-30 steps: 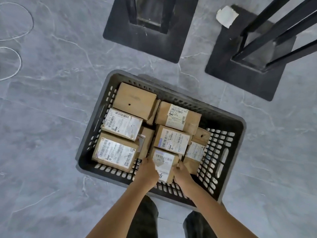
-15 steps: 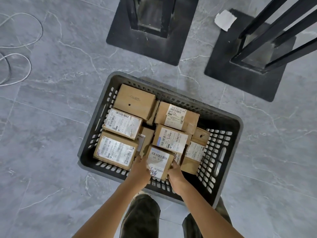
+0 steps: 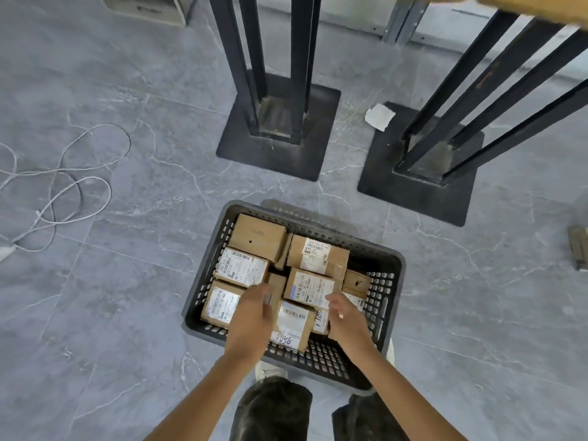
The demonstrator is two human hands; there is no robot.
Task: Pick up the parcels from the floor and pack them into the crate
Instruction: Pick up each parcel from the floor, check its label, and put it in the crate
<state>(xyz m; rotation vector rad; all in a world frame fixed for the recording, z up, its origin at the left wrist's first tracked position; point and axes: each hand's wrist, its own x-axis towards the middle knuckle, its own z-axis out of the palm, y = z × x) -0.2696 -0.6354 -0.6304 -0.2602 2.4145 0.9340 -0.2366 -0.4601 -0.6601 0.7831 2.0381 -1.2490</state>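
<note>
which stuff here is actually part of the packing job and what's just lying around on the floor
Part of the job:
- grey crate
- brown parcels in it, e.g. the near one with handwriting
- left hand and right hand, open on either side of that parcel

Just lying about:
- white cable
- scrap of paper
- black table bases
- small object at the right edge
</note>
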